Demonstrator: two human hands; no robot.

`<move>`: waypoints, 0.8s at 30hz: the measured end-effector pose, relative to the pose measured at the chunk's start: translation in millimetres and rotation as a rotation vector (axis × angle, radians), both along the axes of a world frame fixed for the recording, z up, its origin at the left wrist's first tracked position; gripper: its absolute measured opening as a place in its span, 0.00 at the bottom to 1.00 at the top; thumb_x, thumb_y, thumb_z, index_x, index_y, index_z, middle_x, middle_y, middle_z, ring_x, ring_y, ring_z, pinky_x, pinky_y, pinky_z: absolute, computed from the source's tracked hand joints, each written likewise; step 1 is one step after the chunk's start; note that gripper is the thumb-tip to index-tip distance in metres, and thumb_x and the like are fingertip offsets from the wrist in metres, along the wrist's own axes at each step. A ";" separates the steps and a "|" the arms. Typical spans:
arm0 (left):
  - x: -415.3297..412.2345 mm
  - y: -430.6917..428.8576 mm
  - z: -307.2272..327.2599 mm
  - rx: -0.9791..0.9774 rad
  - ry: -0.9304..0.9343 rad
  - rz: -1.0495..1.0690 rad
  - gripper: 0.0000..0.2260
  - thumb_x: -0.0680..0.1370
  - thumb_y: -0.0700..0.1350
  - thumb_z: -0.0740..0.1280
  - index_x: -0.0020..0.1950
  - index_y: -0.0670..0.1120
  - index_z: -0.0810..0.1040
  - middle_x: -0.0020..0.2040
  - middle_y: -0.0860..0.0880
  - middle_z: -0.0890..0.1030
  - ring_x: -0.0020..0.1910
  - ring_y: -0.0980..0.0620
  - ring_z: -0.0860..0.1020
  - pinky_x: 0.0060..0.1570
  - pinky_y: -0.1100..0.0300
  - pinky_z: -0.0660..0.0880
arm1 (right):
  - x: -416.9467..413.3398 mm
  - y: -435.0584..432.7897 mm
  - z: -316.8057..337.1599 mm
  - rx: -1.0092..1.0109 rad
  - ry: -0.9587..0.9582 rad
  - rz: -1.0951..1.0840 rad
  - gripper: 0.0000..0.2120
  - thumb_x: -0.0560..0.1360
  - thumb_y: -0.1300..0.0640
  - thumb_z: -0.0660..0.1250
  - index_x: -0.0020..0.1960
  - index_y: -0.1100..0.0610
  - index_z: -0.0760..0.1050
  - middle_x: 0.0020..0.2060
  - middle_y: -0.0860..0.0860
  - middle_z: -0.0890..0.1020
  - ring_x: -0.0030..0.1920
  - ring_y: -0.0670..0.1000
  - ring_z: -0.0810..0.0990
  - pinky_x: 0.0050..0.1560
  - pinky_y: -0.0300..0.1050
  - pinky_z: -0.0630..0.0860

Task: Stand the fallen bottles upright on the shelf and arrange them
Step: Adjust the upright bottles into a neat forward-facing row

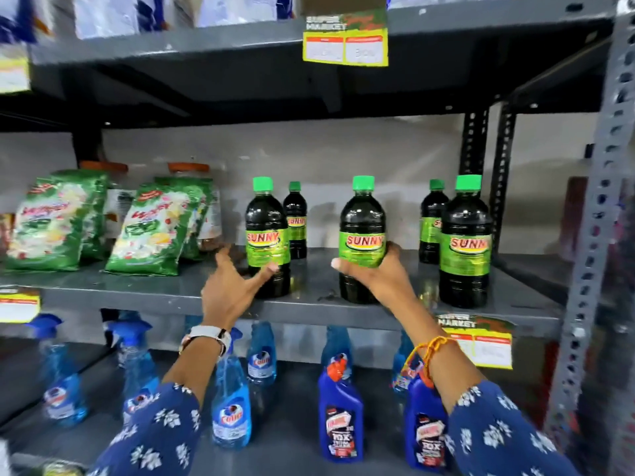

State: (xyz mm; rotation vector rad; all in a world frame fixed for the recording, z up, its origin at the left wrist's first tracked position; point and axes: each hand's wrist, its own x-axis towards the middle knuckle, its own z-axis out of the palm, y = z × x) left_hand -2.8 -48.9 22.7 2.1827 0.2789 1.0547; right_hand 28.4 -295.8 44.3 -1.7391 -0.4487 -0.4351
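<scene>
Several dark bottles with green caps and green "SUNNY" labels stand upright on the grey middle shelf (309, 304). My right hand (381, 273) grips the lower half of the middle front bottle (361, 221), which stands on the shelf. The left front bottle (267, 235) stands just right of my left hand (230, 286), whose fingers are spread, the thumb tip at the bottle's lower label. A third front bottle (465, 242) stands at the right. Two more bottles, one (295, 218) and another (432, 218), stand behind.
Green snack bags (151, 228) and jars fill the shelf's left part. Blue spray bottles (230, 407) and dark blue cleaner bottles (340, 417) stand on the shelf below. A perforated upright post (598, 235) bounds the right side. Price tags (345, 39) hang from the shelf edges.
</scene>
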 end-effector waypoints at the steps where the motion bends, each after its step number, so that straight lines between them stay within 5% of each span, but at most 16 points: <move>1: 3.5 1.8 -1.6 0.057 0.026 0.032 0.54 0.55 0.81 0.55 0.67 0.42 0.61 0.55 0.38 0.79 0.53 0.36 0.77 0.47 0.48 0.71 | 3.5 -0.5 -2.4 -0.023 0.005 -0.021 0.33 0.55 0.45 0.80 0.47 0.45 0.61 0.42 0.38 0.75 0.42 0.35 0.73 0.36 0.30 0.70; 7: 7.2 3.0 -6.4 0.331 0.003 0.062 0.43 0.57 0.81 0.50 0.57 0.51 0.74 0.46 0.44 0.83 0.46 0.41 0.80 0.38 0.56 0.66 | 9.3 -5.0 -2.8 -0.148 -0.021 -0.031 0.14 0.57 0.51 0.80 0.38 0.45 0.78 0.38 0.45 0.84 0.39 0.43 0.81 0.39 0.39 0.75; 14: 8.0 4.0 -8.7 0.399 -0.073 0.074 0.39 0.59 0.80 0.49 0.51 0.53 0.77 0.38 0.45 0.83 0.38 0.42 0.80 0.32 0.58 0.64 | 7.3 -2.8 -3.7 -0.183 -0.027 -0.098 0.17 0.58 0.48 0.79 0.44 0.48 0.79 0.39 0.46 0.83 0.38 0.38 0.79 0.32 0.30 0.71; 20: 8.3 5.7 -8.9 0.401 -0.072 0.055 0.40 0.58 0.81 0.47 0.50 0.53 0.77 0.37 0.45 0.83 0.36 0.42 0.80 0.32 0.59 0.66 | 3.0 -2.6 -3.3 -0.207 -0.049 -0.118 0.13 0.59 0.48 0.78 0.38 0.45 0.76 0.34 0.41 0.80 0.34 0.33 0.76 0.26 0.23 0.68; 24: 7.6 6.4 -9.0 0.397 -0.070 0.051 0.38 0.59 0.80 0.48 0.46 0.52 0.77 0.30 0.51 0.75 0.30 0.47 0.74 0.29 0.61 0.63 | 4.0 -3.1 -3.7 -0.210 -0.052 -0.116 0.14 0.59 0.48 0.79 0.39 0.46 0.77 0.34 0.42 0.80 0.34 0.33 0.76 0.26 0.23 0.67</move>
